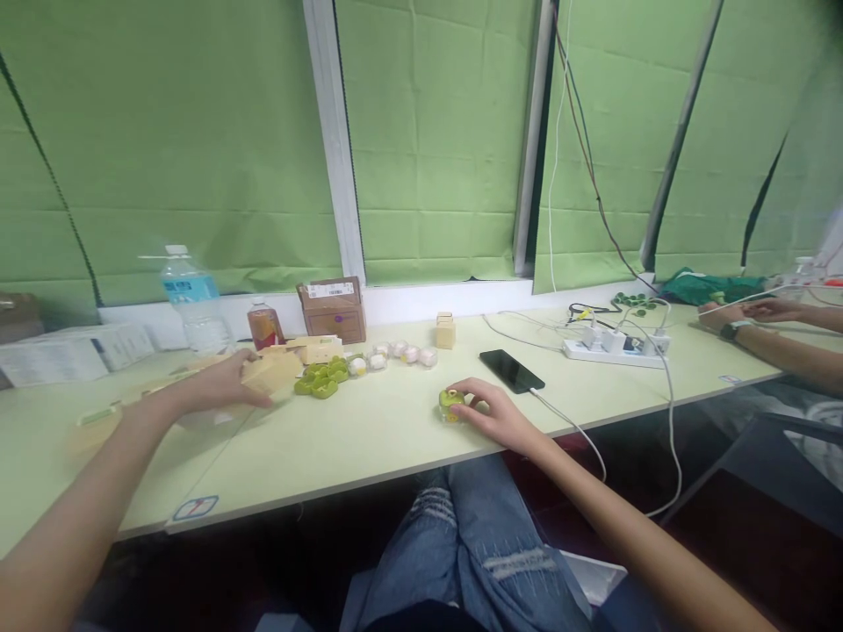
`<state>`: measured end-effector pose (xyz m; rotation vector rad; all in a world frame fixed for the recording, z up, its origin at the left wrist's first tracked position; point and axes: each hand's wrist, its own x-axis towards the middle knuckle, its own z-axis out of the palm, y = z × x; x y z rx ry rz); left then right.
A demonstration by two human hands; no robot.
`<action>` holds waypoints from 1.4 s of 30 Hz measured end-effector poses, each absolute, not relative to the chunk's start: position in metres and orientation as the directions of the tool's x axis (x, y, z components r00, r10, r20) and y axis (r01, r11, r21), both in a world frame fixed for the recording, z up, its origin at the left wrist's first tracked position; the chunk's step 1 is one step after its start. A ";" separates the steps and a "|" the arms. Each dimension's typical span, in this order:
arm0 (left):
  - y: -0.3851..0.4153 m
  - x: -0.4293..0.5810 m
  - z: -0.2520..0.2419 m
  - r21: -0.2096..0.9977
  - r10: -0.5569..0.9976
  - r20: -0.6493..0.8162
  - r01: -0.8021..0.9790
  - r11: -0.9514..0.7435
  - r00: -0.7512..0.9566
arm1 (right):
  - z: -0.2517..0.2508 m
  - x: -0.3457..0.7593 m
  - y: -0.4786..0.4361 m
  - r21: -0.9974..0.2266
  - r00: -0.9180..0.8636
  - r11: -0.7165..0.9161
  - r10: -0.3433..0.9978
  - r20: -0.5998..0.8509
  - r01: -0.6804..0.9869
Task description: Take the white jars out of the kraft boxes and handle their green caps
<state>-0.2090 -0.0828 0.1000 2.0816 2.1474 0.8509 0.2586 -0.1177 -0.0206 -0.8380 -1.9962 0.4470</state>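
My right hand (pixel 491 411) is closed around a small clear container with a green top (pixel 450 404), which rests on the table near its front edge. Over on the left, my left hand (pixel 224 384) grips a pale yellow folded paper box (pixel 269 376), slightly blurred. Just right of that box lies a cluster of green round caps (pixel 321 377). Beyond the caps is a row of small clear containers with whitish and pink contents (pixel 399 353). A small tan box (pixel 445 332) stands farther back.
A black phone (pixel 512 370) on a cable lies right of centre, with a white power strip (pixel 616 349) beyond. At the back left stand a water bottle (pixel 192 298), a brown drink bottle (pixel 264 323) and a cardboard box (pixel 333 311). Another person's hands (pixel 744 312) are at far right.
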 end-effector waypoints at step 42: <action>-0.176 0.053 0.084 0.541 0.578 0.682 0.223 -0.811 0.449 | 0.047 0.235 -0.172 -0.899 -0.217 0.362 0.883 0.416 -0.249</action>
